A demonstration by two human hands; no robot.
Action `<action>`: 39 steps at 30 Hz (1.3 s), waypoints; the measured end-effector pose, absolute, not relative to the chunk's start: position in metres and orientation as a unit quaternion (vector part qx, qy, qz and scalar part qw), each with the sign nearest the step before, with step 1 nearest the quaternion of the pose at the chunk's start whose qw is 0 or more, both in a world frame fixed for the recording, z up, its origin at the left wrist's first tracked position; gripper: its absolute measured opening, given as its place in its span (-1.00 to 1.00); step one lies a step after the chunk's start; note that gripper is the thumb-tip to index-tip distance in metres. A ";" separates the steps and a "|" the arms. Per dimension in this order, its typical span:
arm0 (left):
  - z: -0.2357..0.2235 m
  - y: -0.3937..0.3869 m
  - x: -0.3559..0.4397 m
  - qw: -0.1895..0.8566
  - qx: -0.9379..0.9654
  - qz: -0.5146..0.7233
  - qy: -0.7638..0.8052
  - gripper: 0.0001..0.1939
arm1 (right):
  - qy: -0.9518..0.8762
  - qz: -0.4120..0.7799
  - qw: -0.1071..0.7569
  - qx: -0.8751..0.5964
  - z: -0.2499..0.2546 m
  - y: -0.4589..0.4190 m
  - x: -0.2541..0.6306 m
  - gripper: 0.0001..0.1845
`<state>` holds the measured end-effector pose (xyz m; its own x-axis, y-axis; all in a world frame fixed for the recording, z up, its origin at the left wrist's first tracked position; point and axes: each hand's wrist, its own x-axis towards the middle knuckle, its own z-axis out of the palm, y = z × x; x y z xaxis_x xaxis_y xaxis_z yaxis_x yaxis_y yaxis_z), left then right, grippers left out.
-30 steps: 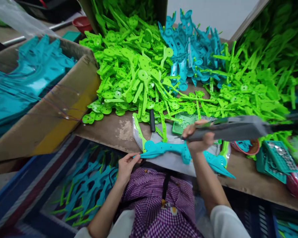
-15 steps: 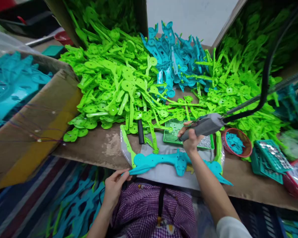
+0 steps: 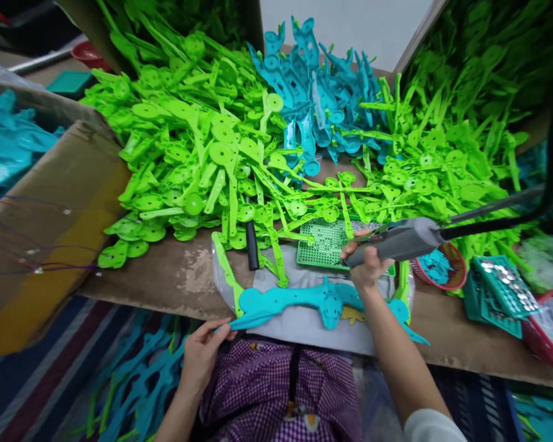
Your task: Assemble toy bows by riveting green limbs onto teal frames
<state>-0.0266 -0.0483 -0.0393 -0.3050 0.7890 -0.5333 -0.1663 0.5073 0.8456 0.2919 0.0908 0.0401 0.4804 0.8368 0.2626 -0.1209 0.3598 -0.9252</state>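
A long blue plastic part (image 3: 281,299) lies across a grey cloth (image 3: 299,336) at the table's front edge, with a green arm piece (image 3: 227,274) at its left end and another green arm piece (image 3: 403,285) at its right. My left hand (image 3: 207,347) pinches the pointed left tip of the blue part. My right hand (image 3: 366,264) is wrapped round a grey electric screwdriver (image 3: 396,240), held above the right half of the part. The screwdriver's tip points left and is hard to make out. My right forearm hides some of the blue part.
A green perforated tray (image 3: 320,244) with small screws sits behind the part, near a black handle (image 3: 252,245). Heaped green pieces (image 3: 188,147) and blue pieces (image 3: 313,104) fill the back. Right are a red basket (image 3: 456,264) and teal trays (image 3: 493,301); left, a cardboard box (image 3: 59,215).
My right hand and the screwdriver have moved a little to the right and slightly down. My left hand still pinches the same tip. The view has shifted slightly.
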 end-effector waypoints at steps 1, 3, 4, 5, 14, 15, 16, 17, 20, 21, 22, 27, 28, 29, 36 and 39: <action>-0.040 -0.048 -0.027 0.543 0.229 0.439 0.678 -0.63 | -0.387 0.325 0.730 -0.461 0.039 0.091 0.292 -0.54; -0.040 -0.048 -0.027 0.545 0.228 0.438 0.678 -0.62 | -0.385 0.323 0.736 -0.453 0.038 0.092 0.293 -0.56; -0.040 -0.048 -0.027 0.545 0.228 0.437 0.678 -0.62 | -0.387 0.325 0.739 -0.446 0.037 0.093 0.293 -0.57; -0.041 -0.048 -0.027 0.545 0.227 0.437 0.679 -0.62 | -0.389 0.329 0.740 -0.439 0.037 0.094 0.294 -0.58; -0.041 -0.049 -0.027 0.548 0.221 0.445 0.674 -0.65 | -0.395 0.336 0.729 -0.447 0.028 0.091 0.295 -0.61; -0.041 -0.049 -0.027 0.548 0.220 0.446 0.672 -0.66 | -0.392 0.337 0.726 -0.454 0.027 0.092 0.294 -0.60; -0.041 -0.049 -0.027 0.548 0.220 0.448 0.671 -0.67 | -0.389 0.337 0.723 -0.461 0.026 0.092 0.294 -0.59; -0.041 -0.049 -0.027 0.548 0.219 0.449 0.671 -0.67 | -0.388 0.336 0.720 -0.467 0.026 0.092 0.294 -0.58; -0.039 -0.048 -0.025 0.546 0.218 0.452 0.671 -0.67 | -0.387 0.331 0.718 -0.475 0.031 0.093 0.295 -0.55; -0.038 -0.048 -0.024 0.545 0.219 0.452 0.671 -0.67 | -0.385 0.328 0.722 -0.472 0.035 0.092 0.296 -0.54; -0.036 -0.047 -0.023 0.544 0.221 0.453 0.671 -0.67 | -0.384 0.325 0.727 -0.466 0.040 0.091 0.296 -0.54; -0.034 -0.046 -0.020 0.541 0.230 0.450 0.673 -0.65 | -0.400 0.330 0.764 -0.385 0.073 0.069 0.286 -0.50; -0.034 -0.047 -0.020 0.539 0.234 0.449 0.672 -0.64 | -0.411 0.345 0.760 -0.368 0.076 0.063 0.279 -0.48; -0.035 -0.047 -0.020 0.537 0.240 0.449 0.672 -0.64 | -0.421 0.366 0.749 -0.358 0.079 0.055 0.270 -0.46; -0.038 -0.048 -0.020 0.533 0.271 0.446 0.666 -0.64 | -0.439 0.488 0.649 -0.385 0.057 0.030 0.225 -0.41; -0.037 -0.047 -0.019 0.532 0.272 0.446 0.666 -0.62 | -0.446 0.498 0.638 -0.381 0.040 0.034 0.226 -0.36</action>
<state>-0.0188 -0.0475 -0.0371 -0.2862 0.8371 -0.4663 -0.1127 0.4538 0.8839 0.2258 0.0336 0.0401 0.1059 0.9760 0.1904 -0.2955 0.2137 -0.9311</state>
